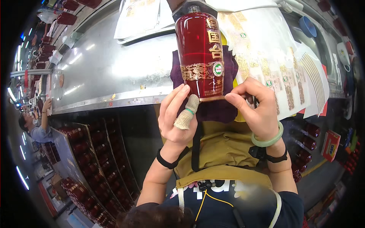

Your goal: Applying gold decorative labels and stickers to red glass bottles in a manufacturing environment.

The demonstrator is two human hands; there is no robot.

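A dark red glass bottle with gold lettering, a patterned gold band and a round green-and-white mark lies on a purple cloth, its base toward me. My left hand grips the left side of the base, fingers along the glass. Its thumb wears a pale knitted finger cover held by a green band. At the base's right corner, my right hand has thumb and forefinger pinched together against the edge. Whatever sits in that pinch is too small to make out. A dark holder surrounds the bottle's neck.
Sheets of gold decals cover the bench on the right, near a blue bowl. A white tray with sheets stands at the back left of the metal bench. Racks of red bottles stand below left; another person works far left.
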